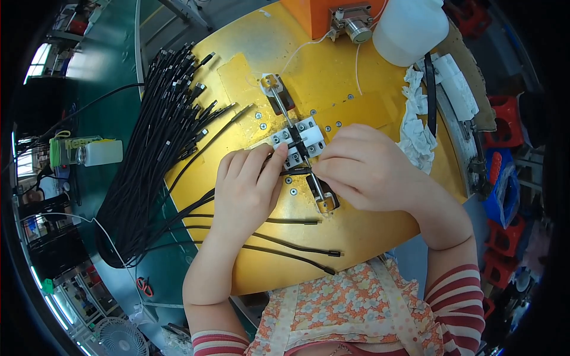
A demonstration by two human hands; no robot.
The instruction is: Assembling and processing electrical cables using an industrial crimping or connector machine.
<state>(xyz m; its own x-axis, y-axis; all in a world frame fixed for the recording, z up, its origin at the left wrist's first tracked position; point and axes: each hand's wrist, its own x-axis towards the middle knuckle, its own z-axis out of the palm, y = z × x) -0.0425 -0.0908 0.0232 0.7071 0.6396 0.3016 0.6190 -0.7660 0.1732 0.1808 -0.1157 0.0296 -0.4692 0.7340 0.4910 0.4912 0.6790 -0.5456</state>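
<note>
A metal clamping fixture [309, 137] with a white block, screws and a slanted steel rod [284, 105] is mounted on the yellow work plate. Against its left side is my left hand [246, 184], fingers curled and closed on a black cable [295, 172], with a fingertip touching the fixture. That cable runs out below the fixture toward the fingertips of my right hand [362, 169]. My right thumb and index finger are pinched together beside the rod's lower part; what lies between them is hidden. Below my left hand, several black cable ends [297, 243] lie on the plate.
A large bundle of black cables [154, 130] lies at the left across the green table [98, 196]. An orange box [309, 18], a white plastic jug [409, 29] and crumpled white tissue [417, 124] stand or lie at the back and right. Red-handled scissors [144, 287] lie lower left.
</note>
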